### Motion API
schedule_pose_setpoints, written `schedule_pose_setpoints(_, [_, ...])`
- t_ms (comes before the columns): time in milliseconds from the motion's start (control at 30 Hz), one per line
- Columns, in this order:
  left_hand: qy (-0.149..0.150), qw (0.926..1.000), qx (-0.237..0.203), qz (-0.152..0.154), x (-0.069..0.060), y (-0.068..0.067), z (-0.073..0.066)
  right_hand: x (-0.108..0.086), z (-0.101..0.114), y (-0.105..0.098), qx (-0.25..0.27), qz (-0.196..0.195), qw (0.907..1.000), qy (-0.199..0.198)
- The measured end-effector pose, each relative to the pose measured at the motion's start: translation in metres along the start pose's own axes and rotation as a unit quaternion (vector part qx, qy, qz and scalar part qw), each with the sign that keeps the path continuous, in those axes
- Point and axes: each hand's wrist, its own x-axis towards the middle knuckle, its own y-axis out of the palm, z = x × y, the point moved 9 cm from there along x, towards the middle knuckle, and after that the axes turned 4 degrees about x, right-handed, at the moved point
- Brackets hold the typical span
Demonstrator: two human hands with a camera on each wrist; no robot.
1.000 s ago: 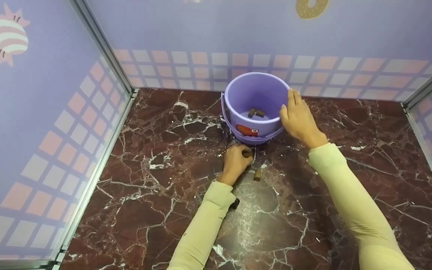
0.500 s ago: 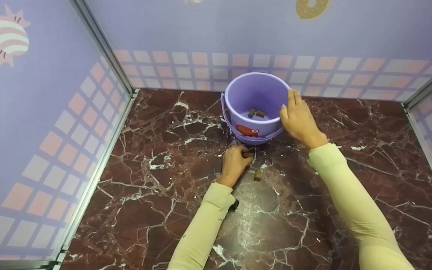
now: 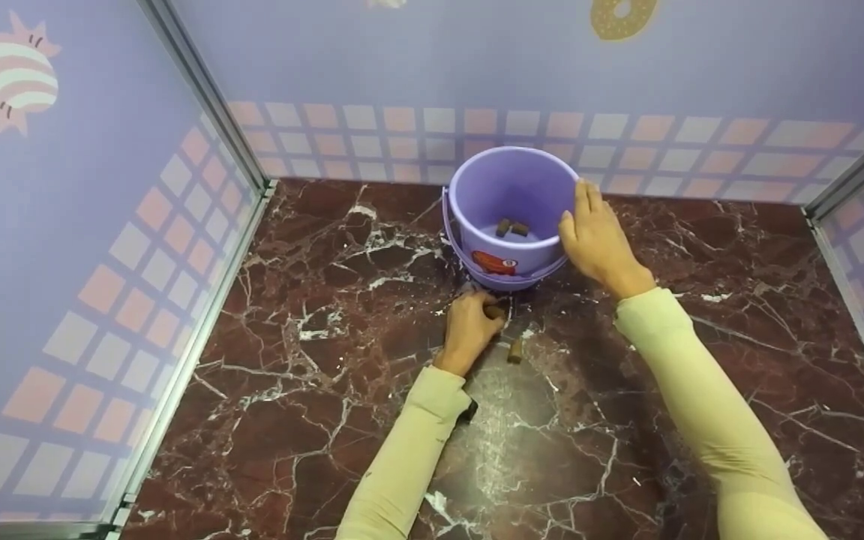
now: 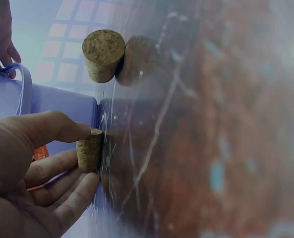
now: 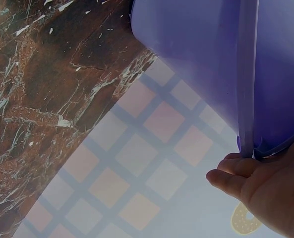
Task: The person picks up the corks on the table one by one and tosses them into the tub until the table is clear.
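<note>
In front of a purple bucket (image 3: 503,260), my left hand (image 3: 469,330) pinches a cork stopper (image 4: 88,151) between thumb and fingers, low by the dark marbled surface. A second cork (image 3: 514,351) lies loose just nearer to me. Two more corks (image 3: 503,227) rest on the bucket's floor inside. My right hand (image 3: 601,240) holds the bucket's rim on its right side, thumb by the rim and fingers over the edge. In the right wrist view its fingers (image 5: 228,181) are beside the handle's joint; part of the hand lies outside that view.
The bucket's handle (image 5: 247,74) hangs down over its front. A lilac back wall (image 3: 364,67) with pink and white squares stands close behind it. Side panels in metal frames flank the reddish-brown marbled surface (image 3: 312,420).
My left fingers shift slightly around the cork, which shows a little more or less between them. The bucket, right hand and loose cork stay put.
</note>
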Motion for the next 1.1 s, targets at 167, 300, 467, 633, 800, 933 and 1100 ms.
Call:
schedule_pose_setpoints(167, [0.015,0.9999,0.002,-0.004,0.0000,0.0007,-0.0004,-0.0004,0.0005,0.0000,-0.003,-0.005,1.0000,-0.004])
schedule_pose_setpoints(300, [0.013,0.9999,0.004,-0.007,0.0002,0.0011,0.0003,0.0000,-0.0006,0.0020,-0.004,0.001,1.0000,0.000])
schedule_pose_setpoints(467, [0.017,0.9998,0.006,-0.002,0.0011,0.0006,0.0000,-0.0003,-0.0009,0.0013,-0.003,0.001,1.0000,0.002])
schedule_pose_setpoints(633, [0.023,0.9997,0.006,0.005,0.0007,0.0009,-0.0010,-0.0008,-0.0008,-0.0001,-0.001,-0.003,1.0000,0.004])
schedule_pose_setpoints(800, [0.034,0.9994,-0.004,0.011,0.0006,0.0014,-0.0009,-0.0013,-0.0007,0.0000,-0.002,-0.003,1.0000,0.006])
schedule_pose_setpoints(933, [0.038,0.9989,-0.024,0.011,0.0008,0.0007,-0.0003,-0.0011,-0.0008,0.0001,-0.003,-0.001,1.0000,0.006])
schedule_pose_setpoints(1100, [0.039,0.9989,-0.026,0.009,0.0017,-0.0010,-0.0004,-0.0008,0.0009,0.0001,-0.006,0.005,1.0000,0.001])
